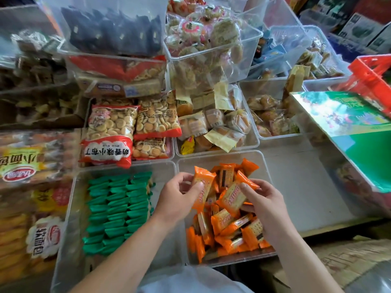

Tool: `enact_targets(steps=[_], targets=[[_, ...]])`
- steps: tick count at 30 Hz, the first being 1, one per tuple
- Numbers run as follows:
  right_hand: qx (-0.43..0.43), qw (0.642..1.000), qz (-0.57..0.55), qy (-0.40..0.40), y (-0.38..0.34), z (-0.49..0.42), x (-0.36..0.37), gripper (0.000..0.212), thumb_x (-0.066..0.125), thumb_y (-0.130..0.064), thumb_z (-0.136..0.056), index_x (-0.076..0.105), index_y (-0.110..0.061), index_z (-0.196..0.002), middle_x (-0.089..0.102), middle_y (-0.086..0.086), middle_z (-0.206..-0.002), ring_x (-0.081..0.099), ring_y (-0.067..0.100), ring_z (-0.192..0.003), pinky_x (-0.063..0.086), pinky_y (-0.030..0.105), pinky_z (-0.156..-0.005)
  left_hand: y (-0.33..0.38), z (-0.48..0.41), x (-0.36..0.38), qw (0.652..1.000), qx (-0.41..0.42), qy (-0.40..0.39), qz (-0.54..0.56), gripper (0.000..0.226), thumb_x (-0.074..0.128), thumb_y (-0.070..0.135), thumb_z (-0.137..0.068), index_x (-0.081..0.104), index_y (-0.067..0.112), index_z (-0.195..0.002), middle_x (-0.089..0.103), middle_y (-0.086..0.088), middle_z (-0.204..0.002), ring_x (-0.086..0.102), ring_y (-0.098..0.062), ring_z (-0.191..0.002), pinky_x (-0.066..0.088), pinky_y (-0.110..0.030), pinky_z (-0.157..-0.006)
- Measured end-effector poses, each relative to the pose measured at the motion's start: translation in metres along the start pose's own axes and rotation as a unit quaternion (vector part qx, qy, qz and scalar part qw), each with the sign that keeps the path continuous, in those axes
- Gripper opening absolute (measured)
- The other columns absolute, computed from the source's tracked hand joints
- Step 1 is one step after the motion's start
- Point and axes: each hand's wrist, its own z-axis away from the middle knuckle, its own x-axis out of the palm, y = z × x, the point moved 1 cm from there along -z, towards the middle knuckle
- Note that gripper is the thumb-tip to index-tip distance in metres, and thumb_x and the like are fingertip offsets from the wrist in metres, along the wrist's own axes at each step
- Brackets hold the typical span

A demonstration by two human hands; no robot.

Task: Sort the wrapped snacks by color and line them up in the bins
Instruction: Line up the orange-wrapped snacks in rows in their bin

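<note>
Fingers (185,176) of left hand (177,197) pinch orange snack (204,180) pointing away; right hand (264,206) clamps second snack (232,195) slanting up-right.

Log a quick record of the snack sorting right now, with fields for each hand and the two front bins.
left hand: pinches an orange snack over the orange bin
right hand: grips a second orange snack
orange bin: holds a loose heap of orange wrappers, not lined up
green bin: green snacks in neat rows, left of the orange bin
status: orange lining-up not yet done
</note>
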Motion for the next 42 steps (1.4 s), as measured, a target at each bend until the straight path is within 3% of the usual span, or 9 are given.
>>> enact_targets(steps=[3, 7, 10, 15, 24, 35, 37, 40, 42], targets=[[-0.011, 1.000, 0.007, -0.012, -0.006, 0.005, 0.004, 0.024, 0.076, -0.038, -0.092, 0.071, -0.028, -0.114, 0.078, -0.005, -0.101, 0.076, 0.016, -0.097, 0.065, 0.039, -0.083, -0.002, 0.010, -0.004, 0.997, -0.011, -0.073, 0.014, 0.022, 0.070, 0.035, -0.099, 0.069, 0.041, -0.120, 0.073, 0.006, -0.108, 0.077, -0.018, -0.091, 0.066, -0.049, -0.076], [-0.019, 1.000, 0.017, -0.019, -0.010, 0.011, 0.006, 0.022, 0.077, -0.038, -0.091, 0.072, -0.028, -0.111, 0.079, -0.005, -0.098, 0.076, 0.016, -0.096, 0.065, 0.041, -0.084, 0.001, 0.024, -0.016, 0.991, 0.017, -0.120, -0.053, 0.059, 0.074, 0.011, -0.091, 0.063, 0.046, -0.136, 0.061, 0.009, -0.119, 0.068, -0.011, -0.100, 0.059, -0.020, -0.080], [-0.021, 0.999, 0.022, -0.024, -0.012, 0.013, 0.005, 0.023, 0.079, -0.036, -0.090, 0.074, -0.027, -0.110, 0.080, -0.002, -0.098, 0.077, 0.020, -0.097, 0.065, 0.045, -0.085, 0.004, 0.030, -0.026, 0.990, 0.020, -0.140, -0.023, 0.071, 0.081, 0.008, -0.083, 0.057, 0.043, -0.141, 0.067, 0.006, -0.117, 0.071, -0.016, -0.100, 0.061, -0.025, -0.084], [-0.024, 0.997, 0.039, -0.069, -0.018, 0.026, 0.009, 0.030, 0.084, -0.034, -0.085, 0.075, -0.022, -0.110, 0.081, 0.001, -0.096, 0.079, 0.022, -0.090, 0.065, 0.047, -0.082, 0.005, 0.038, -0.026, 0.994, 0.021, -0.100, 0.029, 0.048, 0.092, 0.012, -0.076, 0.065, 0.025, -0.114, 0.076, -0.001, -0.105, 0.075, -0.017, -0.099, 0.063, -0.038, -0.089], [-0.010, 0.998, 0.011, -0.068, -0.021, 0.047, 0.009, 0.024, 0.075, -0.036, -0.091, 0.076, -0.017, -0.107, 0.081, 0.005, -0.093, 0.079, 0.024, -0.088, 0.064, 0.053, -0.082, 0.004, 0.045, -0.025, 0.993, 0.038, -0.089, 0.065, 0.038, 0.068, 0.001, -0.097, 0.074, 0.025, -0.126, 0.079, 0.004, -0.111, 0.074, -0.015, -0.107, 0.062, -0.034, -0.091], [-0.028, 0.995, 0.038, -0.092, -0.015, 0.060, 0.018, 0.024, 0.072, -0.041, -0.091, 0.077, -0.022, -0.104, 0.081, -0.001, -0.093, 0.078, 0.017, -0.089, 0.064, 0.048, -0.083, 0.002, 0.039, -0.015, 0.989, 0.009, -0.104, 0.105, 0.033, 0.079, 0.001, -0.089, 0.067, 0.016, -0.116, 0.078, -0.008, -0.104, 0.074, -0.025, -0.104, 0.062, -0.046, -0.093], [-0.027, 0.992, 0.045, -0.113, -0.012, 0.058, 0.018, 0.030, 0.074, -0.045, -0.088, 0.076, -0.024, -0.108, 0.081, -0.002, -0.097, 0.078, 0.017, -0.092, 0.064, 0.048, -0.086, 0.000, 0.038, -0.007, 0.989, 0.008, -0.104, 0.104, 0.032, 0.082, 0.003, -0.087, 0.069, 0.016, -0.114, 0.079, -0.007, -0.104, 0.075, -0.024, -0.103, 0.062, -0.049, -0.093], [-0.007, 0.989, 0.052, -0.138, -0.008, 0.051, 0.014, 0.044, 0.087, -0.041, -0.072, 0.074, -0.023, -0.110, 0.081, -0.002, -0.098, 0.078, 0.017, -0.094, 0.063, 0.047, -0.088, -0.004, 0.038, 0.008, 0.990, 0.001, -0.101, 0.095, 0.031, 0.090, 0.019, -0.081, 0.073, 0.017, -0.107, 0.079, -0.004, -0.098, 0.076, -0.020, -0.096, 0.064, -0.040, -0.086], [-0.009, 0.993, 0.063, -0.104, -0.004, 0.041, 0.010, 0.040, 0.090, -0.035, -0.073, 0.074, -0.024, -0.108, 0.081, -0.004, -0.095, 0.078, 0.014, -0.090, 0.064, 0.044, -0.085, -0.012, 0.034, 0.018, 0.995, -0.008, -0.078, 0.060, 0.016, 0.084, 0.026, -0.089, 0.074, 0.023, -0.101, 0.078, 0.001, -0.093, 0.075, -0.016, -0.091, 0.064, -0.039, -0.085]])
